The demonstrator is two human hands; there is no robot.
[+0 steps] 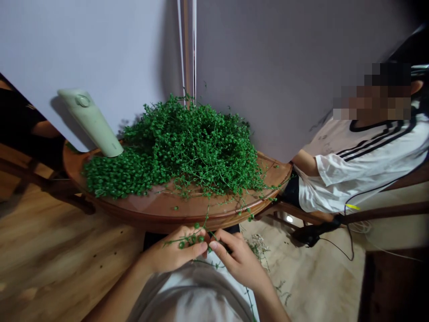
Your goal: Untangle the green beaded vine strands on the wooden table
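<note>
Close in front of my body, below the table's near edge, both hands meet around a thin green sprig (191, 239) with small round buds. My left hand (179, 250) is closed, thumb and fingers pinching the sprig. Beside it, almost touching, my right hand (236, 257) pinches the stem between thumb and forefinger. More strands trail down by my right wrist. On the wooden table (161, 203) lies a large tangled heap of the same green sprigs (201, 147). To its left is a lower pile of loose round green pieces (119, 174).
A pale green flask (94, 123) stands behind the loose pile, against a white board (117, 58). At the right sits another person (372, 161) in a white striped shirt. Stems (258, 246) lie on the floor. A dark cable (348, 241) hangs by the chair.
</note>
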